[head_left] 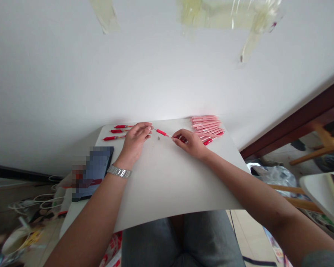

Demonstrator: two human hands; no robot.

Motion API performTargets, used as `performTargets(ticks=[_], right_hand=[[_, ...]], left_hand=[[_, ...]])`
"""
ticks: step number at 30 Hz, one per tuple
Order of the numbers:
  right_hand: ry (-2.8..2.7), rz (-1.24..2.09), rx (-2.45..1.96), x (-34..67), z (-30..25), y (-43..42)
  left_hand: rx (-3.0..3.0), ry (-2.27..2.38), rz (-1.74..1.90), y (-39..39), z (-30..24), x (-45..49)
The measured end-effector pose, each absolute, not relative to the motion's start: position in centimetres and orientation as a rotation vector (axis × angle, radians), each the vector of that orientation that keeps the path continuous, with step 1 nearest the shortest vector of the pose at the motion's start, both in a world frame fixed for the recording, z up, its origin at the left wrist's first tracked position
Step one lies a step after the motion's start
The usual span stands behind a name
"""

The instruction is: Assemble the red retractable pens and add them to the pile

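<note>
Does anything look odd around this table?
Two things: a tiny loose piece, too small to identify, lies alone near the red pen part; and yellowed tape clings in ragged strips to the otherwise plain wall.

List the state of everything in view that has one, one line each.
Red-gripped pen, held, tilted
Left hand, pinching a thin dark piece at the pen's end
Right hand, closed on its other end
Small metal piece, loose on the table
Three red-gripped pens, lying, partly hidden
Slim pink sticks, piled
Metal-band wristwatch, worn
Tablet, partly pixelated; on or off unclear
</note>
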State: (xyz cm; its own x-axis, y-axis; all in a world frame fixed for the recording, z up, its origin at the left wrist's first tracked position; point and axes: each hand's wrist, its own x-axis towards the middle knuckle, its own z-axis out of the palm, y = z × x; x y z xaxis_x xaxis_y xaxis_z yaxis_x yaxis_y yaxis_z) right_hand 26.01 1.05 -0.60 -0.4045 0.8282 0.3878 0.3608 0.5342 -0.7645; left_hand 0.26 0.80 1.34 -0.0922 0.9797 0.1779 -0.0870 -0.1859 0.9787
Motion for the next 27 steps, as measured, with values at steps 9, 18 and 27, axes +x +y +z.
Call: performTargets(ticks=[9,18,27], right_hand=[[-1.989,0.753,-0.968,26.0,-0.59,1.04],[-1.987,0.753,-0.968,25.97,-0.61,1.02],[-1.989,0.758,-0.935,25.97,-0.59,0.98]], left_hand=[[1.249,1.092,1.443,0.84,1.22,0.24],[1.333,1.072,1.441,0.82,0.93,0.12],[1.373,1.056,1.456,0.83,1.02,0.24]])
